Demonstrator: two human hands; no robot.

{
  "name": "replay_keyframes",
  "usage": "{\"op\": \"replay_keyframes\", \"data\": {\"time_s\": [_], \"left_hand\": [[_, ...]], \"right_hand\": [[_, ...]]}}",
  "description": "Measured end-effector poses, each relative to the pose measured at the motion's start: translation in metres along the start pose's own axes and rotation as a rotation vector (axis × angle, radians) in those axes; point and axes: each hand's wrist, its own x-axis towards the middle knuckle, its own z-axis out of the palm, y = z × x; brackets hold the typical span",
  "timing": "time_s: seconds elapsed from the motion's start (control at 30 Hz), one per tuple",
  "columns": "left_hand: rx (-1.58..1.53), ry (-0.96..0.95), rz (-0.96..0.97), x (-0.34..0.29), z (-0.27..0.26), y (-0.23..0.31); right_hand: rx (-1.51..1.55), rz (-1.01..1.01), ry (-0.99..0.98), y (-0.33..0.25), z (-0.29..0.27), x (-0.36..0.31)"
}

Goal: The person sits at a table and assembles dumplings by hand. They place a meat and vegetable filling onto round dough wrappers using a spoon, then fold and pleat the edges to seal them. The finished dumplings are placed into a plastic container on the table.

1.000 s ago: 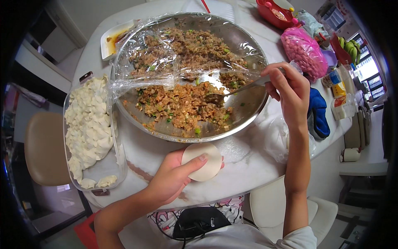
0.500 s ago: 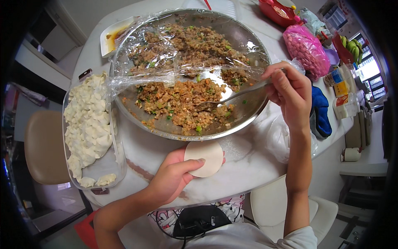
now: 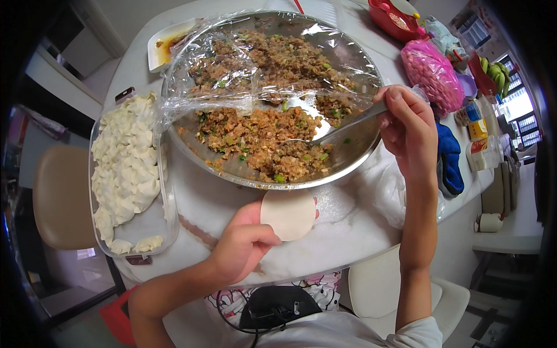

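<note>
A round, pale dumpling wrapper (image 3: pixel 290 216) lies flat across the fingers of my left hand (image 3: pixel 246 236), with the thumb at its lower left edge. It is held just in front of a large steel bowl (image 3: pixel 358 155). My right hand (image 3: pixel 409 124) grips the handle of a metal spoon (image 3: pixel 358 120) over the bowl's right rim. The spoon's head is down in minced filling (image 3: pixel 255 136) flecked with green and orange. Clear plastic wrap (image 3: pixel 229 75) covers the far part of the bowl, and the near part of the filling is uncovered.
A clear plastic box (image 3: pixel 170 223) of folded dumplings (image 3: pixel 125 165) stands on the left. Behind it is a white dish (image 3: pixel 155 58) with brown liquid. On the right are a white plastic bag (image 3: pixel 390 197), a blue cloth item (image 3: pixel 448 159), a pink bag (image 3: pixel 430 75), jars (image 3: pixel 483 153) and a red bowl (image 3: pixel 380 17).
The left thumb has slid from the wrapper's middle to its lower left edge. The spoon's head has pushed into the filling, and my right hand has shifted slightly.
</note>
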Motion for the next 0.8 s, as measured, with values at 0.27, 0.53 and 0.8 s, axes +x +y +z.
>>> {"op": "replay_keyframes", "data": {"time_s": [0.27, 0.53, 0.8], "left_hand": [[-0.011, -0.07, 0.041, -0.004, -0.005, 0.002], [-0.218, -0.14, 0.063, -0.008, 0.003, 0.002], [-0.206, -0.078, 0.032, -0.008, 0.007, 0.003]], "right_hand": [[0.187, 0.05, 0.052, 0.004, -0.005, 0.003], [0.104, -0.088, -0.076, -0.005, -0.002, -0.017], [-0.23, -0.948, -0.374, -0.011, 0.004, -0.047]]}}
